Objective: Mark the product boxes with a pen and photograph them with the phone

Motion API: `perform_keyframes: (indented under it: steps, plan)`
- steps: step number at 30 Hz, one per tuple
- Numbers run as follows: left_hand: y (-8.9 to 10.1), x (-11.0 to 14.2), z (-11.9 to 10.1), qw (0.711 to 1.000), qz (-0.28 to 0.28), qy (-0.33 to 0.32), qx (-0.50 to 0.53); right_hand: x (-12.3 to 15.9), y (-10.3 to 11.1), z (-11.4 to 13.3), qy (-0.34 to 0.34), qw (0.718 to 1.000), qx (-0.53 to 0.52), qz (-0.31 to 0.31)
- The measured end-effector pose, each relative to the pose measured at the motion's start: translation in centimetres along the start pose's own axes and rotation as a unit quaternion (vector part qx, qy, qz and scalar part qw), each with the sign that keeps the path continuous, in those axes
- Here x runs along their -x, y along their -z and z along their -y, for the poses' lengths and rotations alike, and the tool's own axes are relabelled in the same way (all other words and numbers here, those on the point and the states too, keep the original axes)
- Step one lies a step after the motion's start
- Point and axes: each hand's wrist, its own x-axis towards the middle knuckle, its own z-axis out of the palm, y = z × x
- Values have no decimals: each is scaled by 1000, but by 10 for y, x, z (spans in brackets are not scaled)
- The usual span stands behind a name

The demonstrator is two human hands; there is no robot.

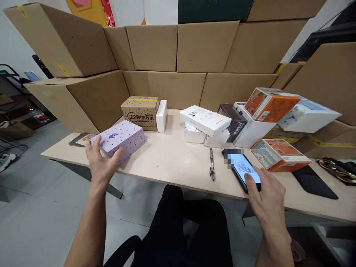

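Note:
My left hand (pixel 100 160) is open with fingers spread, its fingertips against the near end of a lilac dotted box (pixel 122 140) at the table's left front. My right hand (pixel 267 198) rests open on a lit phone (pixel 244 168) lying flat near the table's front edge, thumb touching the screen. A pen (pixel 212 164) lies between the two hands, closer to the phone.
The pale table (pixel 172 155) carries a small brown carton (pixel 141 112), a white upright box (pixel 161 115), a pile of white, black and orange boxes (pixel 250 118), a black pad (pixel 314 181) and scissors (pixel 338 168). Large cardboard boxes (pixel 172 74) wall the back.

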Motion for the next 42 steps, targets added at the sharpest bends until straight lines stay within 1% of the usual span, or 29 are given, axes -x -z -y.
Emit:
perform_keyframes:
  steps: [1, 2, 3, 4, 5, 6, 7, 8, 10, 12, 13, 15, 17, 19, 21, 25, 28, 31, 33, 35, 36, 39, 41, 42]
  plan:
    - [-2, 2, -9, 997, -61, -36, -18, -2, 2, 2, 6, 1000, -2, -16]
    - [-5, 5, -20, 990, -110, -87, -26, -3, 4, 4, 10, 999, -5, -41]
    - [-9, 7, -33, 980, -139, -139, -21, -5, 6, 8, 13, 997, -12, -75]
    - [-14, 8, -47, 973, -136, -188, -8, -7, 7, 13, 14, 993, -24, -112]
    - [-21, 8, -61, 967, -106, -231, 4, -8, 7, 18, 12, 988, -42, -147]
    - [-30, 6, -75, 965, -61, -256, 8, -9, 6, 22, 5, 983, -67, -173]
    - [-40, 2, -88, 966, -13, -258, 6, -9, 3, 27, -7, 977, -98, -189]
    - [-52, -5, -101, 969, 42, -242, -6, -9, 0, 30, -23, 972, -131, -193]
    - [-76, -22, -122, 969, 153, -186, -55, -8, -8, 33, -60, 965, -190, -173]
    - [-100, -41, -139, 951, 253, -120, -135, -6, -15, 33, -89, 959, -225, -146]
    - [-111, -49, -145, 938, 284, -88, -176, -5, -17, 31, -97, 958, -235, -135]
    - [-128, -62, -155, 932, 295, -67, -198, -4, -19, 30, -110, 954, -249, -123]
    - [-140, -69, -160, 932, 293, -54, -207, -5, -18, 29, -121, 949, -264, -119]
    - [-147, -72, -161, 933, 288, -46, -211, -5, -15, 30, -130, 944, -277, -123]
    - [-149, -72, -160, 935, 281, -45, -211, -6, -14, 31, -135, 941, -285, -123]
    - [-147, -72, -156, 939, 268, -47, -211, -5, -15, 31, -136, 943, -278, -118]
    - [-142, -73, -158, 941, 262, -46, -210, -5, -16, 32, -136, 944, -272, -128]
    - [-128, -69, -160, 944, 256, -47, -204, -6, -15, 35, -146, 933, -299, -140]
    - [-109, -58, -158, 947, 251, -53, -194, -7, -13, 37, -160, 923, -319, -142]
    - [-84, -42, -150, 956, 232, -62, -166, -8, -12, 39, -168, 919, -326, -141]
    - [-71, -32, -145, 965, 209, -65, -142, -8, -12, 40, -169, 920, -324, -140]
    - [-33, 0, -122, 992, 106, -56, -33, -9, -12, 41, -170, 924, -312, -143]
    - [-17, 16, -109, 996, 57, -23, 72, -9, -13, 41, -173, 924, -309, -146]
    - [-11, 22, -104, 991, 49, 2, 123, -9, -13, 41, -175, 923, -310, -148]
